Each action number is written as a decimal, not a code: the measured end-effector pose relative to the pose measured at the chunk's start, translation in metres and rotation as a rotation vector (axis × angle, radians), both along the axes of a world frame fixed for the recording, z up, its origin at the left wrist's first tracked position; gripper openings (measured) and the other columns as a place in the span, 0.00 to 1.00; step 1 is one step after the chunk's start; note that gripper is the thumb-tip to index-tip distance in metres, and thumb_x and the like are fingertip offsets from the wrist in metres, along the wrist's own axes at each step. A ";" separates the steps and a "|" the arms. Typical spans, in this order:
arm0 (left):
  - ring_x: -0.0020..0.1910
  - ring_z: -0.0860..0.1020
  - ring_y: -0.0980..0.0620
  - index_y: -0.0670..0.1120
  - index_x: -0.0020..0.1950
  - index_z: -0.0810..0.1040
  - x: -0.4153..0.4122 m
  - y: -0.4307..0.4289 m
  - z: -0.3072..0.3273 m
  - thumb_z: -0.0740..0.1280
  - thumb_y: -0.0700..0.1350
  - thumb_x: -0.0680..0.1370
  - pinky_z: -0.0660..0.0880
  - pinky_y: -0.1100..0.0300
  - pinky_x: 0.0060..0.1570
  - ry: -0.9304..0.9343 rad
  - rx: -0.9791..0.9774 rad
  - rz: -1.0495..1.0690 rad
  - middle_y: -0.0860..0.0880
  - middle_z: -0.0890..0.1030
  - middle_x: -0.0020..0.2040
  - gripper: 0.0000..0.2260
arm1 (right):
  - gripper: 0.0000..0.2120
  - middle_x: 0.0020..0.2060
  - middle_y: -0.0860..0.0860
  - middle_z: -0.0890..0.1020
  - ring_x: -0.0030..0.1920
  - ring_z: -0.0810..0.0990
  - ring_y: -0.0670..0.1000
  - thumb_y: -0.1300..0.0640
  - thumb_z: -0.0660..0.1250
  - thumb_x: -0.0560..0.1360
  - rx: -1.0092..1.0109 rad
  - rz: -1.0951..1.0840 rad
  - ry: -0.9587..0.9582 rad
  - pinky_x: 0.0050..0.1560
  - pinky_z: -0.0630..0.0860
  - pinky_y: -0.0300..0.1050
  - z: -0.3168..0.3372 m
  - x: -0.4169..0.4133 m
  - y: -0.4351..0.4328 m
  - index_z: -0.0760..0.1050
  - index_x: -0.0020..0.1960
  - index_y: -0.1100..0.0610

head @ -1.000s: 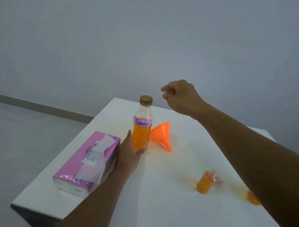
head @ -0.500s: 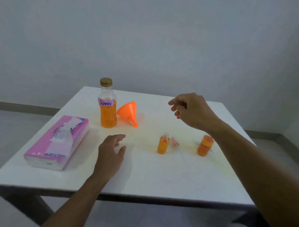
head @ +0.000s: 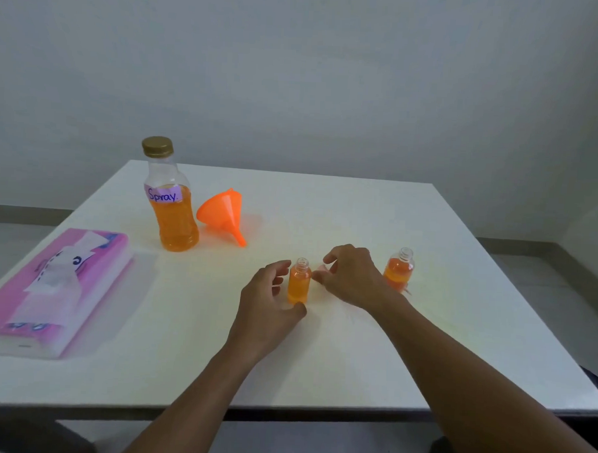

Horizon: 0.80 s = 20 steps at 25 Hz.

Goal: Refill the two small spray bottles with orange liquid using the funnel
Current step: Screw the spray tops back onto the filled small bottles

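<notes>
Table [head: 360, 208]: left hand [head: 267, 303] beside bottle [head: 299, 281] (uncapped).

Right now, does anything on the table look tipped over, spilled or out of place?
Only the orange plastic funnel: it lies on its side beside the large gold-capped bottle, not upright. No spill shows.

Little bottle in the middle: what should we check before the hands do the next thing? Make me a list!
1. Middle small bottle upright, neck open: ok.
2. Other small bottle upright: ok.
3. Left hand gripping the middle bottle firmly: cannot tell.
4. What the right hand reaches for beside it: cannot tell, only a pink blur.
5. Funnel out of the way, on its side by the big bottle: ok.
6. Big bottle's gold cap on: ok.
</notes>
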<state>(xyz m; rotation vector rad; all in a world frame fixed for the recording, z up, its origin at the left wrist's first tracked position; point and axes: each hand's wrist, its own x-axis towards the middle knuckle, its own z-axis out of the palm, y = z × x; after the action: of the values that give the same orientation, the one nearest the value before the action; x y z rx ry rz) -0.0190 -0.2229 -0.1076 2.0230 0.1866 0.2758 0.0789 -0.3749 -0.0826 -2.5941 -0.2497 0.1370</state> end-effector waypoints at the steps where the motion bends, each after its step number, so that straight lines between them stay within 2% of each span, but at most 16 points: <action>1: 0.58 0.77 0.57 0.55 0.68 0.73 0.003 -0.001 0.000 0.76 0.51 0.70 0.77 0.63 0.54 -0.010 -0.001 0.010 0.59 0.77 0.63 0.27 | 0.20 0.58 0.53 0.80 0.50 0.80 0.50 0.46 0.73 0.75 0.011 -0.008 0.006 0.50 0.76 0.41 -0.001 0.003 -0.001 0.78 0.62 0.55; 4: 0.52 0.79 0.59 0.54 0.63 0.78 0.009 0.001 -0.002 0.76 0.51 0.71 0.74 0.73 0.48 -0.033 -0.027 0.010 0.60 0.81 0.55 0.21 | 0.14 0.54 0.51 0.82 0.49 0.81 0.49 0.49 0.71 0.77 0.144 -0.030 0.064 0.48 0.76 0.40 0.015 0.005 -0.005 0.80 0.60 0.54; 6: 0.49 0.80 0.61 0.53 0.60 0.81 0.010 0.003 -0.004 0.75 0.51 0.72 0.71 0.77 0.45 -0.035 -0.052 0.001 0.60 0.83 0.51 0.17 | 0.06 0.49 0.51 0.86 0.46 0.83 0.53 0.54 0.70 0.79 0.352 -0.035 0.043 0.51 0.81 0.47 0.040 -0.001 -0.005 0.82 0.52 0.54; 8: 0.48 0.80 0.61 0.53 0.59 0.81 0.010 0.004 -0.007 0.75 0.51 0.72 0.71 0.76 0.46 -0.050 -0.047 0.004 0.59 0.83 0.49 0.16 | 0.05 0.49 0.51 0.86 0.49 0.84 0.56 0.58 0.69 0.80 0.561 -0.011 -0.021 0.55 0.83 0.51 0.068 -0.010 -0.004 0.83 0.49 0.57; 12: 0.46 0.81 0.58 0.52 0.59 0.81 0.011 0.006 -0.011 0.76 0.55 0.70 0.76 0.68 0.49 -0.071 0.001 0.001 0.57 0.84 0.48 0.19 | 0.08 0.48 0.51 0.86 0.48 0.86 0.50 0.63 0.70 0.79 0.809 0.088 -0.120 0.53 0.83 0.42 0.105 -0.032 0.001 0.81 0.57 0.58; 15: 0.46 0.81 0.58 0.52 0.59 0.81 0.010 0.007 -0.010 0.77 0.55 0.69 0.78 0.65 0.50 -0.073 -0.006 -0.006 0.56 0.84 0.48 0.21 | 0.10 0.47 0.51 0.87 0.47 0.86 0.46 0.64 0.71 0.78 0.807 0.131 -0.173 0.50 0.81 0.36 0.108 -0.041 0.007 0.80 0.57 0.55; 20: 0.46 0.80 0.55 0.52 0.60 0.80 0.009 0.007 -0.009 0.76 0.57 0.70 0.77 0.64 0.51 -0.053 0.017 -0.012 0.56 0.83 0.49 0.21 | 0.10 0.47 0.48 0.87 0.49 0.86 0.45 0.62 0.73 0.77 0.688 0.148 -0.210 0.51 0.81 0.36 0.092 -0.041 0.012 0.81 0.58 0.55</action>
<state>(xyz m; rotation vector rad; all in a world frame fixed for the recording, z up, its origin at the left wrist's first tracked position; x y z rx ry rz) -0.0097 -0.2157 -0.1163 2.0312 0.1396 0.3239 0.0374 -0.3632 0.0098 -1.9025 -0.4712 -0.1490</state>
